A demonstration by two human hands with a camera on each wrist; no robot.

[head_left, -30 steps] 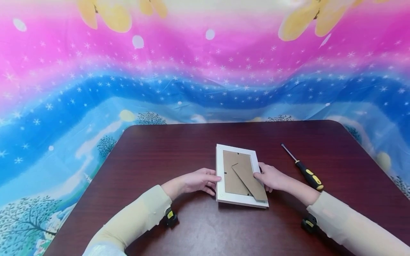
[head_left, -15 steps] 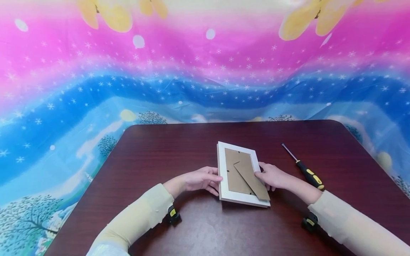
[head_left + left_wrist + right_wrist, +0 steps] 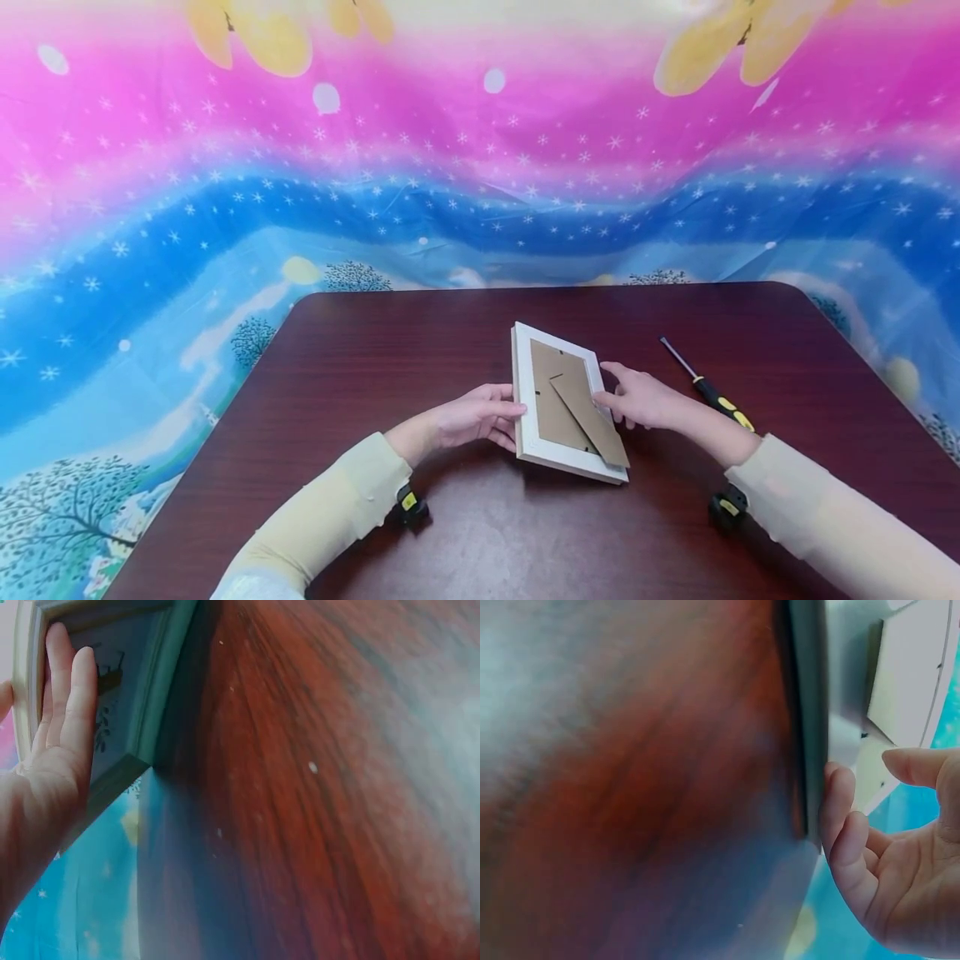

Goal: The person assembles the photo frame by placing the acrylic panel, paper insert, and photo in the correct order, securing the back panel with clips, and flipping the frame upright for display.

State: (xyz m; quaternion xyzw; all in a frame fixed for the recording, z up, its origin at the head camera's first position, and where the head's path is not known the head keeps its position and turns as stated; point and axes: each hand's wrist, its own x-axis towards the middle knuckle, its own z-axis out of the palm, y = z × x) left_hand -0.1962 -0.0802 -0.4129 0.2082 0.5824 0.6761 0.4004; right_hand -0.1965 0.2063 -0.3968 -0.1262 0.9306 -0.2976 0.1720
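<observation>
A white picture frame is tilted just above the table, its brown backing board facing up and the easel leg slanting across it. My left hand grips the left edge, thumb on the back. In the left wrist view, the fingers lie straight against the glazed front, over a partly visible dark print. My right hand is at the opposite edge. In the right wrist view its fingers touch the edge, loosely bent, while the thumb stands off the back.
To the right of my right hand lies a screwdriver with a black and yellow handle, partly behind the forearm. The dark red wooden table ends at a patterned pink and blue cloth.
The frame's far and left sides have risen, tilting it more steeply. My right hand has loosened, its index finger now straighter and slid up along the edge. The screwdriver stays put.
</observation>
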